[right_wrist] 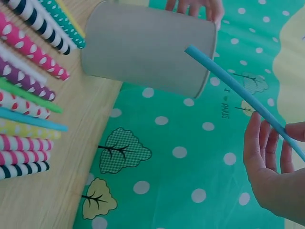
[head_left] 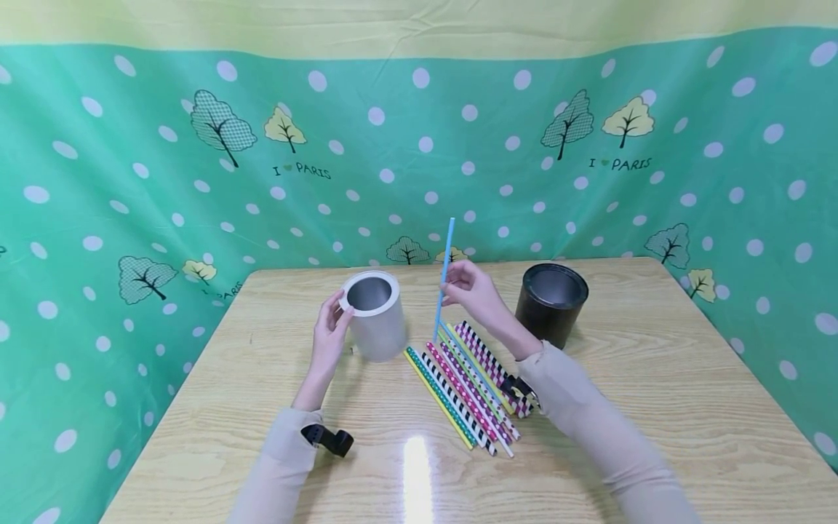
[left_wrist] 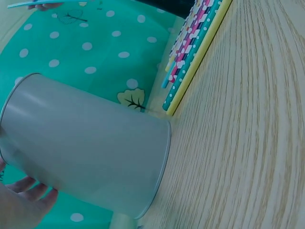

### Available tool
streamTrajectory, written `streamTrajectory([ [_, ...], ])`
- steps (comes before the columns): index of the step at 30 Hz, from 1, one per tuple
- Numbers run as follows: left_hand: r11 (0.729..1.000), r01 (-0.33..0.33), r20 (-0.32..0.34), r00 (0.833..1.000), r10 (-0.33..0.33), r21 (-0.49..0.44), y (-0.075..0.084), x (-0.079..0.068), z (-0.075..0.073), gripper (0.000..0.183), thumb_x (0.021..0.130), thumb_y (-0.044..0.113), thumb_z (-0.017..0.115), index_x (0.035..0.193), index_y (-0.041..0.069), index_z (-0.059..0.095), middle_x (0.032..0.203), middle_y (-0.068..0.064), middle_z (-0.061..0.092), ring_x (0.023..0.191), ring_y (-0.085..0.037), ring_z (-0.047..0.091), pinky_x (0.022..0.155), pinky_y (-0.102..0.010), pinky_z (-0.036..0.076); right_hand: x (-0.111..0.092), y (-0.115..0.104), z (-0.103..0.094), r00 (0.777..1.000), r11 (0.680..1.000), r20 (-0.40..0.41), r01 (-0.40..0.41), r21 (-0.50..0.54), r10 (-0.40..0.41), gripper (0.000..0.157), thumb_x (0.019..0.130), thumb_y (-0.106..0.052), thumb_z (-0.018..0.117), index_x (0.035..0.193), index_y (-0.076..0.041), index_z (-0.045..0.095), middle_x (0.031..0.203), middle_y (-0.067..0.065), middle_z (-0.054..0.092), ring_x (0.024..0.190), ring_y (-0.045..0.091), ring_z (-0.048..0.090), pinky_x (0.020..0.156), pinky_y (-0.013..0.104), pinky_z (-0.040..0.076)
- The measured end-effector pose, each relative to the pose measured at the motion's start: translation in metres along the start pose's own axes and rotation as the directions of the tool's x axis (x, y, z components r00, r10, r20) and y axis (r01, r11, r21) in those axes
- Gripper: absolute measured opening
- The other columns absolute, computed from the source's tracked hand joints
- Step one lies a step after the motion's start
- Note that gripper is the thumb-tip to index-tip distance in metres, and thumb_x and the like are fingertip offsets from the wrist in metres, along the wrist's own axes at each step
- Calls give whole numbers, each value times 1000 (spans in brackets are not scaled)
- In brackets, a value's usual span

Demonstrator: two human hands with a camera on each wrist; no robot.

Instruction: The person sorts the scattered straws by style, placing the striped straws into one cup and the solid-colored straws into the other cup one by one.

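Observation:
My left hand [head_left: 329,340] holds a light grey can [head_left: 380,336] at its upper left side, with the thumb near the white rim. The can stands upright on the table, its open top showing a hollow inside. In the left wrist view, fingertips rest on the can's smooth wall [left_wrist: 86,148]. Between thumb and fingers, my right hand [head_left: 478,295] pinches a plain blue paper straw [head_left: 449,247], nearly upright and to the right of the can. In the right wrist view, the blue straw's lower end [right_wrist: 200,55] overlaps the can. Whether they touch, I cannot tell.
Several patterned paper straws [head_left: 458,397] lie side by side on the wooden table [head_left: 216,407], below my right hand. A black can [head_left: 542,316] stands upright behind my right forearm. A green dotted cloth [head_left: 419,175] hangs behind the table.

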State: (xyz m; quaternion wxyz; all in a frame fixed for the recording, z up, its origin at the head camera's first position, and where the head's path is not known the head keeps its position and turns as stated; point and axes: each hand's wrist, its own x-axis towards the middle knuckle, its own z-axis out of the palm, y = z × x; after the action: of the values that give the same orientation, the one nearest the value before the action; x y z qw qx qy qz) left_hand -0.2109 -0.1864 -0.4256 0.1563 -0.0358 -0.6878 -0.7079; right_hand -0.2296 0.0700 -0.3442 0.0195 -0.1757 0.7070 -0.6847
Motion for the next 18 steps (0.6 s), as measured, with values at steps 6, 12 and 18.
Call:
streamTrajectory([
  [6, 1000, 0, -12, 1000, 0, 13, 3, -1, 2, 43, 90, 4, 47, 130, -1, 34, 130, -21, 39, 121, -30, 36, 100, -31, 31, 2, -12, 8, 998, 997, -33, 47, 56, -45, 23, 84, 3, 51, 106, 8, 46, 88, 11, 54, 72, 13, 58, 74, 40, 51],
  [12, 1000, -19, -28, 999, 19, 18, 2, -1, 4, 42, 89, 2, 47, 129, -3, 34, 129, -23, 40, 120, -31, 37, 99, -30, 32, 4, -20, 17, 995, 990, -62, 89, 112, -83, 23, 85, 4, 51, 106, 11, 46, 92, 20, 54, 77, 18, 59, 75, 34, 51],
  [18, 999, -23, -42, 999, 25, 33, -4, -1, 2, 42, 90, 4, 47, 129, -1, 35, 129, -21, 41, 119, -29, 38, 100, -32, 32, 6, -26, 25, 990, 980, -82, 124, 157, -112, 26, 84, 4, 51, 107, 13, 45, 97, 25, 53, 80, 18, 59, 78, 37, 50],
])
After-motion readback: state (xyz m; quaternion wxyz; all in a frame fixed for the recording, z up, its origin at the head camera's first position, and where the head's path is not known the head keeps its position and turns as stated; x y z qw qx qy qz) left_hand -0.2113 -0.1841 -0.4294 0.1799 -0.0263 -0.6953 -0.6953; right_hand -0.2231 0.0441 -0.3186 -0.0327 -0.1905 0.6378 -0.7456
